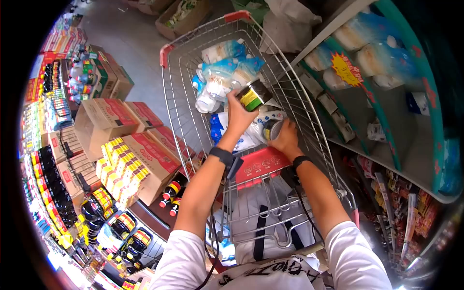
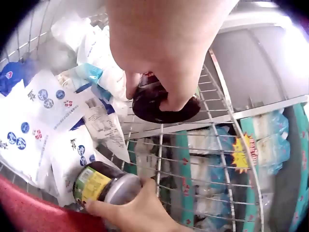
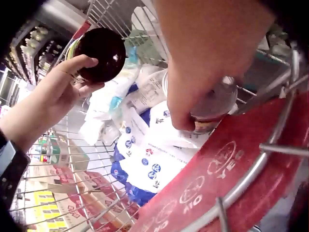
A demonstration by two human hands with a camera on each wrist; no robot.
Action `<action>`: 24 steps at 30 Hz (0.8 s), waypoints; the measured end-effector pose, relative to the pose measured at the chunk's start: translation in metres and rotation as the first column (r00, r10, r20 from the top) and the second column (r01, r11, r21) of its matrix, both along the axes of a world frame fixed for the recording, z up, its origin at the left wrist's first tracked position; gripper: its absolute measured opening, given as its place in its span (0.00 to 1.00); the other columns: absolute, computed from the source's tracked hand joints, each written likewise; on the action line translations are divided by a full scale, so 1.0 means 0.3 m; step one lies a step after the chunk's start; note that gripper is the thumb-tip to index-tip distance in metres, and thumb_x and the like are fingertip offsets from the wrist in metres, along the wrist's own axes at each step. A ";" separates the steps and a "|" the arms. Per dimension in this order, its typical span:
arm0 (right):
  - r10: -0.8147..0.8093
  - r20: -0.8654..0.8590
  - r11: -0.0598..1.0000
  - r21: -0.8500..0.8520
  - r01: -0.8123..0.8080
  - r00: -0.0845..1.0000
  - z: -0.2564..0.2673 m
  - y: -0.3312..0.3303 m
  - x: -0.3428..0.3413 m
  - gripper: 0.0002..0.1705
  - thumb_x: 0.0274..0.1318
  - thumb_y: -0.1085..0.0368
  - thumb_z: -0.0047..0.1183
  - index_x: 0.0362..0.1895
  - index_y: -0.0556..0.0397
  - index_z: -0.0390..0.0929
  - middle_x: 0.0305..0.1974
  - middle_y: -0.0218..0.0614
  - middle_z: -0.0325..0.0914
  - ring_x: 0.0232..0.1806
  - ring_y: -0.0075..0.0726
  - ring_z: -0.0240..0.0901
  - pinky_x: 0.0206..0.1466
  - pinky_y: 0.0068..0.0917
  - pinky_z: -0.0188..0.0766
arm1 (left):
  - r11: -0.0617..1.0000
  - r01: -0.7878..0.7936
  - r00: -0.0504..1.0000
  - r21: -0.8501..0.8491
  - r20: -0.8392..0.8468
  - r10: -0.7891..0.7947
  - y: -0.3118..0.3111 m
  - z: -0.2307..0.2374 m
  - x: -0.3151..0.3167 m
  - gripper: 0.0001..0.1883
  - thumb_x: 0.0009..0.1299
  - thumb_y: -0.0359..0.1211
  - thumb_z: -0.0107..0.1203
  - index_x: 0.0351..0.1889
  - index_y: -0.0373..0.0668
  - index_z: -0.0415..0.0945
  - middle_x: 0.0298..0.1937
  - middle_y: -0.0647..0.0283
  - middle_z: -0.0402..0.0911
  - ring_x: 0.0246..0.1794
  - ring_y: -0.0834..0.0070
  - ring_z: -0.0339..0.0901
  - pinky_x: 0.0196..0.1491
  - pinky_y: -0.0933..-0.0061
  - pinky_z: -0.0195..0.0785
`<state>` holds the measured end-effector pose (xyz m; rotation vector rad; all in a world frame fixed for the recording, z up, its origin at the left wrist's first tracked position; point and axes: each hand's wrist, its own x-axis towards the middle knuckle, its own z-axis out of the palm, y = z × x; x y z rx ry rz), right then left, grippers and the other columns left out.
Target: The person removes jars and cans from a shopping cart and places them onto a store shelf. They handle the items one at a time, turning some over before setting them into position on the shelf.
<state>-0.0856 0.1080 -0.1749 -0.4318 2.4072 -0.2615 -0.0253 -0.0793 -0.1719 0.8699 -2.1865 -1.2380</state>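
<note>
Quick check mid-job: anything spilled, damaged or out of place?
Nothing looks clearly wrong: I see no spill or breakage. The dark round glassy jar with a yellow-green label is tilted, but the left hand grips it. The white-and-blue printed plastic bags lie jumbled in the silver wire cart, which looks ordinary.

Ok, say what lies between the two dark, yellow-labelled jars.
Head view: a white plastic bag with blue print shows between the left-hand jar and right-hand jar.
</note>
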 end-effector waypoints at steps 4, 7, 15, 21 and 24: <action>0.090 0.017 0.989 0.113 -0.091 0.996 0.187 -0.041 0.021 0.68 0.21 0.48 0.77 0.68 0.53 0.50 0.62 0.58 0.59 0.63 0.67 0.62 0.62 0.50 0.69 | 0.951 0.080 0.982 0.297 -0.190 -0.023 0.114 0.202 0.112 0.49 0.48 0.19 0.69 0.64 0.42 0.46 0.68 0.51 0.54 0.65 0.61 0.65 0.64 0.62 0.69; 0.104 0.186 0.992 0.050 -0.115 0.977 0.452 -0.018 0.015 0.68 0.23 0.47 0.77 0.70 0.48 0.49 0.67 0.57 0.52 0.68 0.69 0.56 0.62 0.48 0.70 | 0.911 0.177 0.958 0.373 -0.277 -0.073 0.182 0.391 0.200 0.52 0.46 0.18 0.71 0.63 0.47 0.46 0.72 0.50 0.48 0.72 0.59 0.55 0.71 0.58 0.62; 0.189 0.246 0.949 -0.295 -0.112 0.951 1.117 0.349 0.051 0.61 0.27 0.49 0.71 0.67 0.59 0.53 0.57 0.64 0.62 0.59 0.70 0.64 0.60 0.49 0.68 | 0.991 0.121 0.965 0.051 -0.238 -0.106 0.333 0.764 0.393 0.55 0.47 0.28 0.73 0.69 0.43 0.44 0.65 0.55 0.61 0.64 0.62 0.65 0.64 0.63 0.63; 0.109 0.102 0.837 -0.546 -0.036 0.989 1.328 0.754 0.169 0.60 0.27 0.52 0.69 0.68 0.56 0.54 0.55 0.59 0.63 0.58 0.66 0.65 0.57 0.47 0.71 | 0.968 0.180 0.920 -0.173 -0.320 -0.228 0.613 1.001 0.419 0.52 0.42 0.19 0.73 0.60 0.50 0.47 0.72 0.45 0.53 0.70 0.56 0.60 0.72 0.60 0.58; 0.126 -0.026 0.822 -0.556 -0.119 0.992 1.412 0.993 0.209 0.60 0.26 0.54 0.69 0.69 0.54 0.55 0.53 0.57 0.64 0.55 0.64 0.66 0.55 0.46 0.72 | 0.878 0.208 0.874 -0.430 -0.322 -0.364 0.857 1.190 0.404 0.52 0.42 0.17 0.73 0.59 0.51 0.48 0.72 0.46 0.52 0.70 0.56 0.60 0.72 0.59 0.58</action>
